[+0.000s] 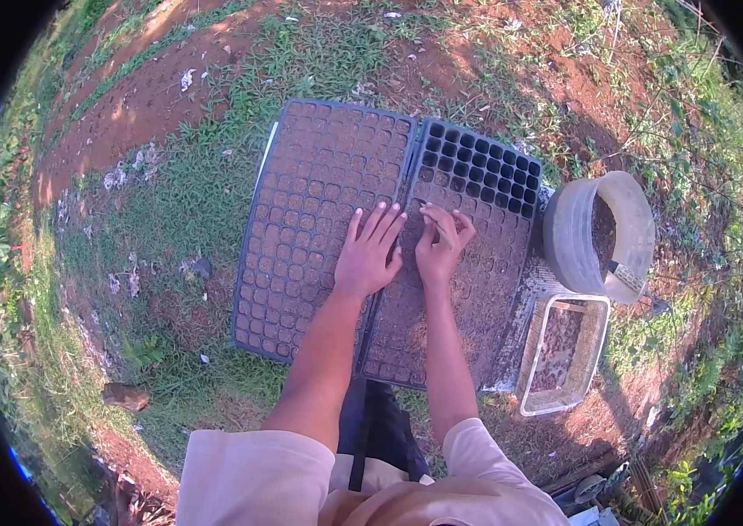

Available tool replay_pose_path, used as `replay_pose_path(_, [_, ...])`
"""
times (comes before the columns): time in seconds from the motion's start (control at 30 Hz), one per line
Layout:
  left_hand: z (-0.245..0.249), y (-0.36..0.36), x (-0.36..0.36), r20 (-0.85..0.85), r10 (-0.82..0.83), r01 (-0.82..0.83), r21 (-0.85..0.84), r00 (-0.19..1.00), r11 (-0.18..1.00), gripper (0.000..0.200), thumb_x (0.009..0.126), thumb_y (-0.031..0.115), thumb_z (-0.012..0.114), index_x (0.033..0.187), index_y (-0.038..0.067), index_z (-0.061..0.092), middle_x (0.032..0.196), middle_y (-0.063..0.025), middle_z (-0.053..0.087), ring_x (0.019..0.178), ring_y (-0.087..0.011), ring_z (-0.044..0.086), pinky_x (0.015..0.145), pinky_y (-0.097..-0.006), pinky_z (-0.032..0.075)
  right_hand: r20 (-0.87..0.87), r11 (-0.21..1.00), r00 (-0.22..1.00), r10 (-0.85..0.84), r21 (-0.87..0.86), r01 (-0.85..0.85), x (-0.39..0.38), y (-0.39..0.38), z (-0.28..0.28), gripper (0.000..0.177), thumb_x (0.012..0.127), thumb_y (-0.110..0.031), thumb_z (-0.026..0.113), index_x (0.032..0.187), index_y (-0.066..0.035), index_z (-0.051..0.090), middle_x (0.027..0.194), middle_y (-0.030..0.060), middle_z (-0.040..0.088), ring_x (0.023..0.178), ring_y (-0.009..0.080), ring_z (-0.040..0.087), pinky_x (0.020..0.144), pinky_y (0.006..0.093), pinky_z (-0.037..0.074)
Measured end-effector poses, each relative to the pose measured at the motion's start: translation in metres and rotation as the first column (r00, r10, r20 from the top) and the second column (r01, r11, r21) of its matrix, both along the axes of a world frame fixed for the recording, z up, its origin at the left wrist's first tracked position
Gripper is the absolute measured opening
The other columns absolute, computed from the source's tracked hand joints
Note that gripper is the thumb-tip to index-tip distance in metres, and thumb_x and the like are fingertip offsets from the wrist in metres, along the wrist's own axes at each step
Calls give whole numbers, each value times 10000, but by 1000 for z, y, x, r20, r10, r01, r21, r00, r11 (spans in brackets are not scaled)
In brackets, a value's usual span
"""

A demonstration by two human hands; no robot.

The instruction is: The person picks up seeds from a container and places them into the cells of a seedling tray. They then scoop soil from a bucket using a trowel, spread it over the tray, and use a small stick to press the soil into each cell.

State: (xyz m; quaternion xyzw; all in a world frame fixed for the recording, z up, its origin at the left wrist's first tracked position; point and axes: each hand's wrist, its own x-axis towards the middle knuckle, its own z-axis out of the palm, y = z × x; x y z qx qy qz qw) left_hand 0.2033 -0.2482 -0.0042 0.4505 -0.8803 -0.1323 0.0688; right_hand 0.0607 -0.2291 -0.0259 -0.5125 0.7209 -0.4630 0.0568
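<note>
Two black seedling trays lie side by side. Brown soil fills the cells of the left seedling tray (297, 206). The right seedling tray (476, 289) is soil-filled too, except for a block of hollow black cells at its far end. My left hand (369, 254) rests with fingers spread over the left tray's inner edge, beside the seam. Just across the seam, my right hand (438, 259) pinches a thin stick (444, 234) over the right tray. The stick's dark tip points at cells near the seam, a little short of the hollow ones.
Right of the trays stands a translucent round tub (573, 237) with dark material inside and a perforated piece at its rim. Nearer me is a rectangular pale basin (531, 364) holding small reddish-brown bits. Grass and bare soil surround the trays, with a brown stone (126, 396) at lower left.
</note>
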Motion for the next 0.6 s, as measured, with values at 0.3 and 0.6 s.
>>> replay_pose_path(0.3, [1, -1, -1, -8, -2, 2, -11, 1000, 1000, 595, 883, 277, 482, 1450, 153, 352, 1520, -39, 310, 1432, -203, 225, 1189, -487, 123, -101, 995, 990, -94, -22, 92, 2, 1, 0, 217, 781, -56, 679, 959, -179, 692, 1003, -37, 683, 1116, 235, 475, 979, 390, 302])
replay_pose_path(0.6, [1, -1, 0, -21, -5, 4, -15, 1000, 1000, 597, 877, 275, 487, 1445, 147, 357, 1510, -43, 322, 1424, -204, 239, 1187, -492, 132, -62, 993, 993, -104, -52, 101, 2, 2, -2, 239, 698, -35, 723, 885, -184, 721, 968, -38, 694, 1083, 223, 487, 950, 359, 355])
